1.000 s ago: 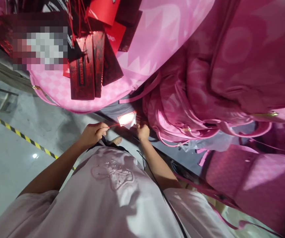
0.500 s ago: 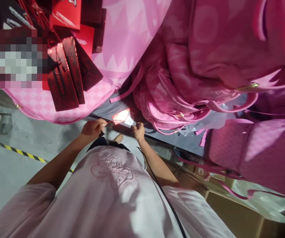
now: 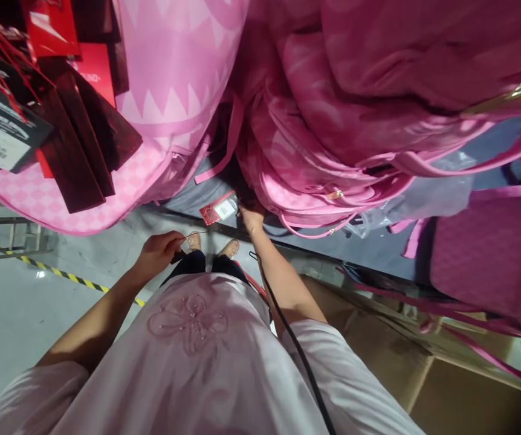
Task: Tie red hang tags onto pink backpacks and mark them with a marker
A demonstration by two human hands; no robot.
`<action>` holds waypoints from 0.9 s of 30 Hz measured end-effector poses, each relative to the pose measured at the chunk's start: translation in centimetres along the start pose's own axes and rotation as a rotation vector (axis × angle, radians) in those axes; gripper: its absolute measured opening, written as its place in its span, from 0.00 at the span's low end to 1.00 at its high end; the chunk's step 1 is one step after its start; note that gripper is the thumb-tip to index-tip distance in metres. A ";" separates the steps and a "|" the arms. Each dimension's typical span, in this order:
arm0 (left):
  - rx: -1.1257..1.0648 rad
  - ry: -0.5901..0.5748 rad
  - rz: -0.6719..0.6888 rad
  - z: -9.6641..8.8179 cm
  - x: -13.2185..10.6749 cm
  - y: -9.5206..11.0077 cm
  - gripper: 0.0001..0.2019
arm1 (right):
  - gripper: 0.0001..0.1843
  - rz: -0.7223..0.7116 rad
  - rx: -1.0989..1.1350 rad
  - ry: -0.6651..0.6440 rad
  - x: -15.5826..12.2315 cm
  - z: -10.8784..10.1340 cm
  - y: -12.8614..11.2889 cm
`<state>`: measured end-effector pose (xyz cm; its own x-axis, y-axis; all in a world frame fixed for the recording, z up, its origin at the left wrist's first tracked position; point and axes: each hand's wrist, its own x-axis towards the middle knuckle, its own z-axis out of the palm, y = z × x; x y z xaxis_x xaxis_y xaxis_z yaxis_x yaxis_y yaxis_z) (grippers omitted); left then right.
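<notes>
My left hand point(image 3: 159, 252) is closed in a pinch on a thin red string point(image 3: 199, 232), which stretches toward the right. A small black piece shows under that hand. A red hang tag point(image 3: 210, 211) with a white label hangs or lies between my hands, beside the table edge. My right hand point(image 3: 252, 219) is closed at the tag's right end, its fingertips dark and partly hidden in shadow under a pink backpack point(image 3: 306, 193). A bunch of dark red hang tags point(image 3: 77, 151) on red strings lies over another pink patterned bag point(image 3: 165, 121) at the upper left.
A grey-blue table point(image 3: 391, 241) carries the pink bags and clear plastic point(image 3: 446, 181). Cardboard boxes point(image 3: 378, 356) stand at the lower right. A metal ladder-like frame point(image 3: 11, 238) and yellow-black floor tape point(image 3: 70, 278) are at left. A black cord point(image 3: 297, 344) runs down my shirt.
My left hand has moved a little left and down, away from the tag, with the string drawn out. My right hand has shifted slightly up toward the backpack. The view has turned.
</notes>
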<state>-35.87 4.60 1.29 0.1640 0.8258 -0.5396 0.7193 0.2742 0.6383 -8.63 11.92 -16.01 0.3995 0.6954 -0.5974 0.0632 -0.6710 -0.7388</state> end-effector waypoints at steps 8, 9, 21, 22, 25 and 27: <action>-0.001 0.013 -0.026 2.4 0.3 0.4 0.15 | 0.12 0.019 0.119 -0.169 -0.4 -1.6 1.2; -0.002 0.022 -0.025 2.6 0.4 0.4 0.15 | 0.13 0.016 0.131 -0.185 -0.5 -1.8 1.3; -0.141 0.169 0.028 3.3 0.9 -0.5 0.12 | 0.14 -0.015 0.149 -0.284 -1.4 -2.9 0.5; -0.182 0.208 0.049 3.4 1.2 -0.6 0.12 | 0.14 -0.014 0.145 -0.279 -1.6 -3.0 0.4; -0.306 0.314 0.102 3.7 2.7 -0.6 0.11 | 0.14 -0.007 0.124 -0.260 -1.9 -3.0 0.1; -0.378 0.355 0.101 3.9 3.8 -0.2 0.11 | 0.14 0.000 0.100 -0.247 -1.9 -3.0 0.1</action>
<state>-32.73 5.77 -3.01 -0.0664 0.9553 -0.2881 0.4069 0.2895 0.8663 -6.68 9.81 -14.01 0.1633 0.7454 -0.6463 -0.0327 -0.6506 -0.7587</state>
